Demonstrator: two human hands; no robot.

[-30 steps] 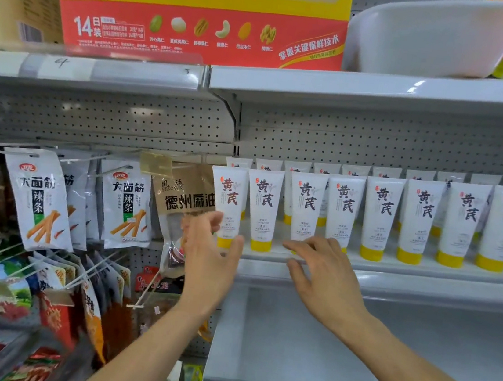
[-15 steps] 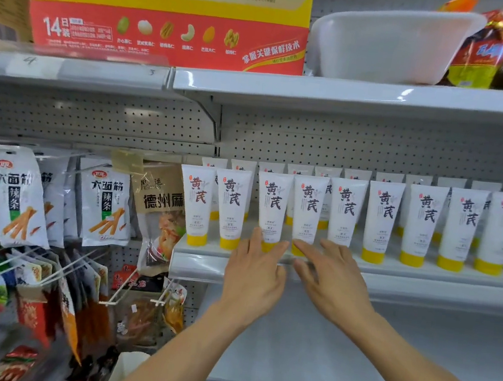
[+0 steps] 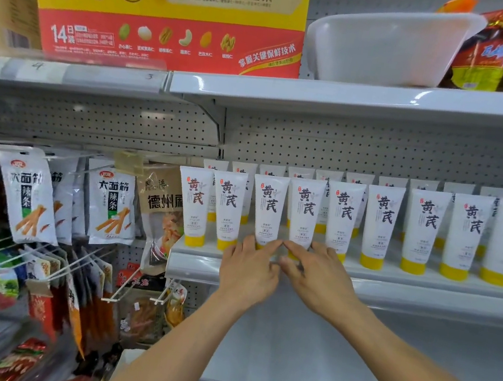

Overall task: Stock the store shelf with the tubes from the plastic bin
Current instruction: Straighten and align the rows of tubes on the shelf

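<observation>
Several white tubes [image 3: 379, 226] with yellow caps stand cap-down in two rows on the grey shelf [image 3: 423, 281]. My left hand [image 3: 249, 273] reaches to the shelf's front edge, its straight fingers touching the yellow cap of the third tube from the left [image 3: 268, 208]. My right hand [image 3: 318, 279] lies beside it, its fingers spread against the base of the fourth tube [image 3: 304, 211]. The two hands' fingertips meet between these tubes. Neither hand holds a tube. The white plastic bin [image 3: 387, 45] sits on the shelf above, at the right.
A yellow and red nut box [image 3: 171, 10] stands on the upper shelf, left of the bin. Snack packets [image 3: 28, 196] hang on pegs to the left. Red snack bags [image 3: 483, 48] sit right of the bin. A bare lower shelf [image 3: 317, 359] lies under my arms.
My left hand has moved right from the leftmost tube to the third one and now meets my right hand. The view has shifted left and up a little.
</observation>
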